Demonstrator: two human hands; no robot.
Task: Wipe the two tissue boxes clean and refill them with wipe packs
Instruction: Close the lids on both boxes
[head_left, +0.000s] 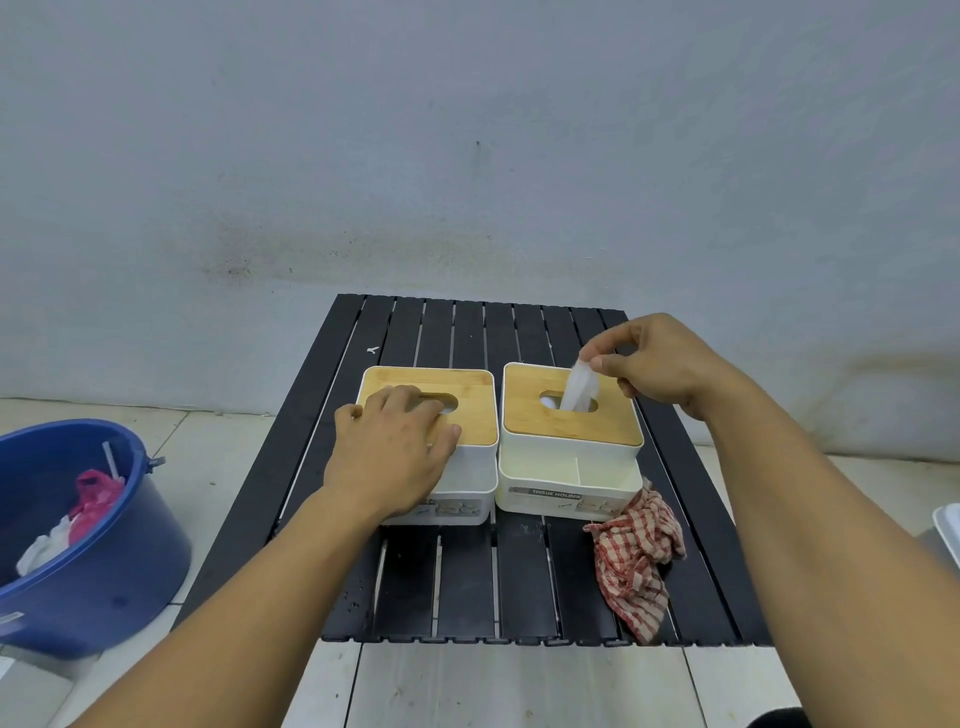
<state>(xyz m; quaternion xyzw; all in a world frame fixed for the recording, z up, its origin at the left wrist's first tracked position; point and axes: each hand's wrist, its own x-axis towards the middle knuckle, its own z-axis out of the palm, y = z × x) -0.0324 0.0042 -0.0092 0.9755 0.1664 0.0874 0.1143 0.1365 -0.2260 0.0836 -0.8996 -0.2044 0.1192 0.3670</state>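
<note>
Right hand (660, 366) pinching wipe (579, 387), poking up through lid hole of right box (569, 447). Left hand (389, 447) lying flat on left box (462, 483), fingers loose. Boxes sitting side by side on table (519, 587). Refill step looking nearly done. Next: letting wipe tip stand, checking left box hole.

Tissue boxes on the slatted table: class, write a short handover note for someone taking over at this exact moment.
The left hand lies palm down on the wooden lid of the left tissue box, holding nothing.
The right hand pinches a white wipe drawn up through the slot of the right tissue box.
Both boxes sit side by side on the black table, lids on. The checked cloth lies at the right box's front corner.
Done: right box appears refilled, wipe threaded.
Left: no wipe shows in the left slot, and its contents are hidden. Check it, then thread one.
</note>
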